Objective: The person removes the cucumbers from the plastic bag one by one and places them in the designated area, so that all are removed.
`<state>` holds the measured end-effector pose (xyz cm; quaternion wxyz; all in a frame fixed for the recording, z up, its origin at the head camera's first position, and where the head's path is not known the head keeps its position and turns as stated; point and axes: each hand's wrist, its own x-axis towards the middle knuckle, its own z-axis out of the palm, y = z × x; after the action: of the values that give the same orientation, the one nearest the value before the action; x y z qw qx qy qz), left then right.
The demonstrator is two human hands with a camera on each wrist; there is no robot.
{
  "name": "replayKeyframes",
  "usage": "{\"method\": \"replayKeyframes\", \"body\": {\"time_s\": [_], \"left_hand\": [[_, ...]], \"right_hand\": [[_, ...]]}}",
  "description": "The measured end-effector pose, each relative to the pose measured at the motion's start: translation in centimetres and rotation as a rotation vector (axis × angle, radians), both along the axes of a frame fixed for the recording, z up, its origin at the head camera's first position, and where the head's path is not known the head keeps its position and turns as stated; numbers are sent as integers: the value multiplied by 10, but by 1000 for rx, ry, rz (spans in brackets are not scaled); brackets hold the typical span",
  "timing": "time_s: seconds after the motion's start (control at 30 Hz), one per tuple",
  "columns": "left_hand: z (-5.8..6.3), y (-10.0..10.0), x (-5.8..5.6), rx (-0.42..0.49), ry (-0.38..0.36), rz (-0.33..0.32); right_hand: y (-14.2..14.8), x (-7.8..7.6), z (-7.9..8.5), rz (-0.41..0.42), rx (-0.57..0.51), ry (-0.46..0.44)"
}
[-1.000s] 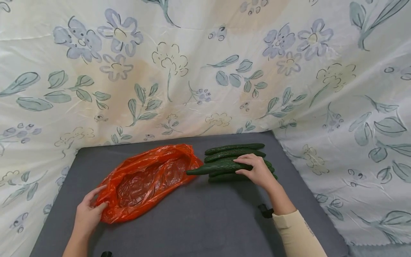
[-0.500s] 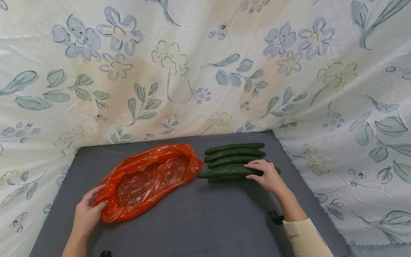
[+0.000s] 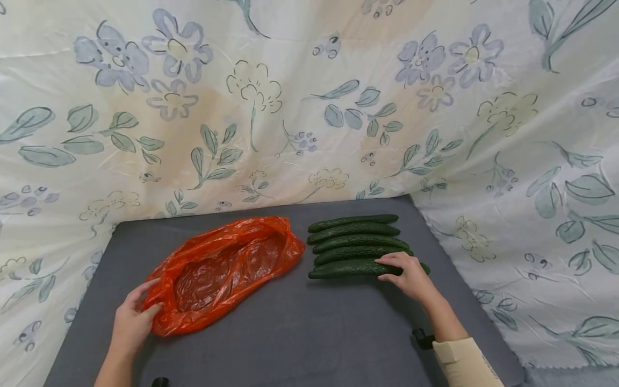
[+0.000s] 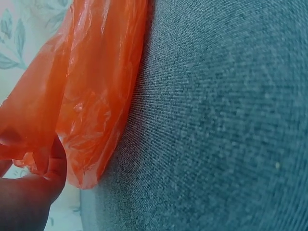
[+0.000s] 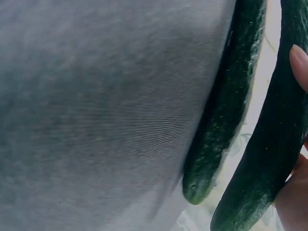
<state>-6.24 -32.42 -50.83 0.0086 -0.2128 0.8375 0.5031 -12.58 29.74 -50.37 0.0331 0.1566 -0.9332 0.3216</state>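
At the left end of an orange-red plastic bag [image 3: 227, 312], my left hand [image 3: 132, 322] pinches the rim between thumb and fingers. The bag lies with its mouth spread. On the right, my right hand [image 3: 408, 274] grips the nearest cucumber [image 3: 343, 269] near its right end, thumb on the near side. That cucumber looks slightly above the table in the right wrist view, where a neighbouring cucumber [image 5: 221, 110] lies beside it, apart. Behind it in the head view, several dark green cucumbers [image 3: 360, 241] lie in a row, roughly parallel. The hand hides part of the held cucumber.
A dark grey table [image 3: 290, 344] carries everything. Floral cloth [image 3: 290, 107] hangs behind it and along the right side. A black strap piece [image 3: 423, 339] is at my right wrist, and another black piece [image 3: 160, 382] shows near my left forearm.
My right hand has brought its cucumber toward me and to the right, from above the others to the near side of the row. The left hand and the bag have stayed put.
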Motion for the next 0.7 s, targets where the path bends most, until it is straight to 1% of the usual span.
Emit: {"method": "replayKeyframes", "body": {"time_s": [0.2, 0.43, 0.57, 0.7], "left_hand": [[0, 0, 1, 10, -8, 14], [1, 1, 2, 9, -9, 21], [2, 2, 2, 16, -10, 26], [3, 2, 2, 30, -14, 21]], "right_hand": [[4, 2, -8, -15, 25, -40], [3, 1, -19, -13, 58, -62], [0, 1, -21, -26, 101, -69], [-3, 2, -19, -38, 178, -43]]}}
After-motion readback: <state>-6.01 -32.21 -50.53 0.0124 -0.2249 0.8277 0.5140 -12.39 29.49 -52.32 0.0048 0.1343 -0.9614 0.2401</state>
